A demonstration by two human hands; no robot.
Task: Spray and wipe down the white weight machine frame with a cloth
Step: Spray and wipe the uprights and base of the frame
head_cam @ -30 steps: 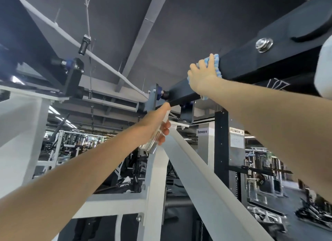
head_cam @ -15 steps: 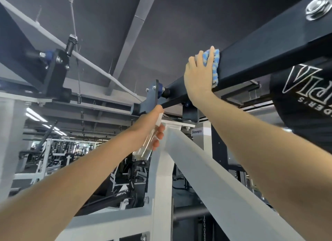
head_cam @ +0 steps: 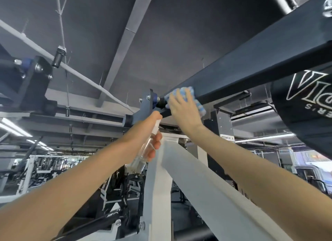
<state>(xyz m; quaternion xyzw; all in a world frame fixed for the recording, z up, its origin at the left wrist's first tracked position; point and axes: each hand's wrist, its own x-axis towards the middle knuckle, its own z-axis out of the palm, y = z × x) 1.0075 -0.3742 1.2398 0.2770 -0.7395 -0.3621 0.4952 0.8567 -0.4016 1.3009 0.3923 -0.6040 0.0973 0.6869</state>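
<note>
The fingers (head_cam: pixel 177 99) of the right hand (head_cam: pixel 185 113) lie stretched and a little spread, flat on a blue and white cloth (head_cam: pixel 199 106), pressing it against the side of a black beam (head_cam: pixel 251 66) at the beam's far, lower end; blur softens the fingertips, and the cloth shows past them at the top and along the right edge of the hand. Just left of the cloth the beam ends at a dark pivot in a grey bracket (head_cam: pixel 145 104) with bolts. Below and left of that, the left hand (head_cam: pixel 143 133) grips a clear spray bottle (head_cam: pixel 141 159), its fingers (head_cam: pixel 156 145) curled round the body and the top of the hand over the white head, the bottle tilted with its base towards the near left. The bottle is just beside the top of the white frame (head_cam: pixel 206 192), where an upright white post meets a white slanted bar running from the far centre down to the near right, under the right forearm; whether the bottle touches the post cannot be told. To the right, under the black beam, sits a black disc (head_cam: pixel 305 125) with white lettering seen upside down. Behind the right wrist a small label (head_cam: pixel 227 138) reads POWER X on a dark column. Above is a dark ceiling (head_cam: pixel 179 34) crossed by a white pipe (head_cam: pixel 36 46), and far to the left stand more white machines (head_cam: pixel 45 168) under strip lights (head_cam: pixel 12 127)
</note>
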